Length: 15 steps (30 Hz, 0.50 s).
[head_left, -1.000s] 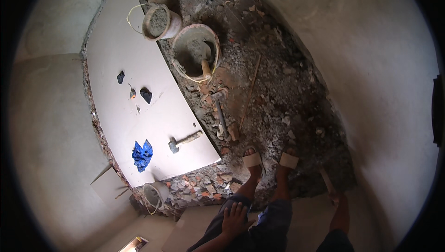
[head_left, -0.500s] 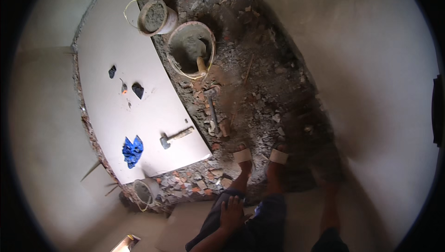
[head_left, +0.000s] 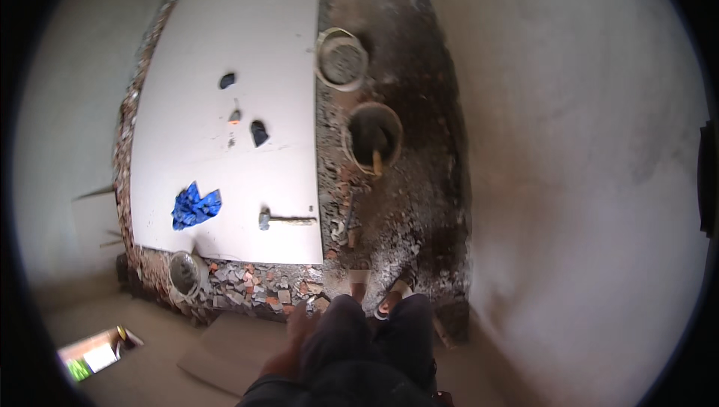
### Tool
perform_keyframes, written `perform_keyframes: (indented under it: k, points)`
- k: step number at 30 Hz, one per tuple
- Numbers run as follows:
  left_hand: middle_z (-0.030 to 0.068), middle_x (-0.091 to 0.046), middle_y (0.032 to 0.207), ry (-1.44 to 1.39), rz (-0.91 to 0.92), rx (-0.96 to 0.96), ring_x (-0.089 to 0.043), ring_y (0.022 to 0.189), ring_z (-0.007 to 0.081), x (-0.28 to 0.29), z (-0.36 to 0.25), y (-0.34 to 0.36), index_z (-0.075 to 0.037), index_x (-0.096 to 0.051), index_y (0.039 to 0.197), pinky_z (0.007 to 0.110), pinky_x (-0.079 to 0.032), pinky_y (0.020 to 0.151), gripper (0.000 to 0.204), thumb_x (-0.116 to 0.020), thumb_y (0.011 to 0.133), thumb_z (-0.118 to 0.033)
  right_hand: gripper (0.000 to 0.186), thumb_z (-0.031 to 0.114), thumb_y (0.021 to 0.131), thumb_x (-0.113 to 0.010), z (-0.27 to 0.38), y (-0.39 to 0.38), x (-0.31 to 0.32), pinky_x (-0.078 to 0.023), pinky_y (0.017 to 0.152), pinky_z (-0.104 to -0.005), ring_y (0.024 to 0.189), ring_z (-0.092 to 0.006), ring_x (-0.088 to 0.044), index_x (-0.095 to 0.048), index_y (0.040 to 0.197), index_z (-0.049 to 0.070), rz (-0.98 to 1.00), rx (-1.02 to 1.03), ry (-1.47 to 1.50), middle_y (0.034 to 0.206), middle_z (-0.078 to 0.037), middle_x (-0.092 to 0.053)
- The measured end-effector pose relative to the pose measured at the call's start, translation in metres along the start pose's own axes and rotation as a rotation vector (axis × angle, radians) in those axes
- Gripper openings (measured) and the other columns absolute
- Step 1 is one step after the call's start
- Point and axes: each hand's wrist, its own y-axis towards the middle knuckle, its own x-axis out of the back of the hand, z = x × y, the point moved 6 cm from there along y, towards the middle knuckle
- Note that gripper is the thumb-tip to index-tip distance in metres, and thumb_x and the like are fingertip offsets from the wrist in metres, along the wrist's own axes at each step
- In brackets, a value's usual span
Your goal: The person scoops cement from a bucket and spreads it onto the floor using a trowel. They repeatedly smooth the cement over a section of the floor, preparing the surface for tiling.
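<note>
My left hand (head_left: pixel 294 344) hangs beside my left thigh with its fingers loosely apart, holding nothing. My right hand is out of sight. My feet, in sandals (head_left: pixel 374 295), stand at the near edge of a bed of rubble and mortar (head_left: pixel 404 205). To the left of the bed lies a large white tiled surface (head_left: pixel 225 55). On it rest a mallet (head_left: pixel 284 220), a crumpled blue cloth (head_left: pixel 196 206) and a few small dark objects (head_left: pixel 258 132).
Two round buckets (head_left: pixel 341 59) (head_left: pixel 373 137) stand in the rubble, the nearer one with a tool handle in it. A smaller bucket (head_left: pixel 183 272) sits among broken bricks (head_left: pixel 262 287). A loose tile (head_left: pixel 225 351) lies by my left leg. A plastered wall (head_left: pixel 584 182) rises on the right.
The view has swung, so the tiled surface and buckets now run straight up the picture. My left hand stays by my thigh.
</note>
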Motion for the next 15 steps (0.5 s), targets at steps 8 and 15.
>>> perform_keyframes:
  k: [8,15]
  points:
    - [0.0146,-0.052,0.129,-0.122,-0.181,0.666,-0.051,0.118,0.0309,0.075,0.108,-0.097,-0.009,-0.048,0.128,0.044,-0.04,0.097,0.073,-0.041,0.085,-0.067,0.033,0.036,0.087,-0.06,0.117,0.16,0.211,-0.05,0.06,-0.039,0.076,-0.0264,-0.061,-0.061,0.099,0.005,0.01,0.279,-0.414,0.084,-0.015,-0.063]
    - [0.0248,-0.064,0.096,-0.458,-0.608,0.373,-0.06,0.099,0.0411,-0.002,-0.057,-0.078,-0.007,-0.057,0.116,0.049,-0.047,0.085,0.056,-0.058,0.083,-0.052,0.025,0.032,0.089,-0.058,0.355,0.22,0.353,-0.047,0.047,-0.0335,0.059,-0.0185,-0.059,-0.058,0.09,0.007,0.003,0.776,-0.782,0.07,-0.008,-0.06]
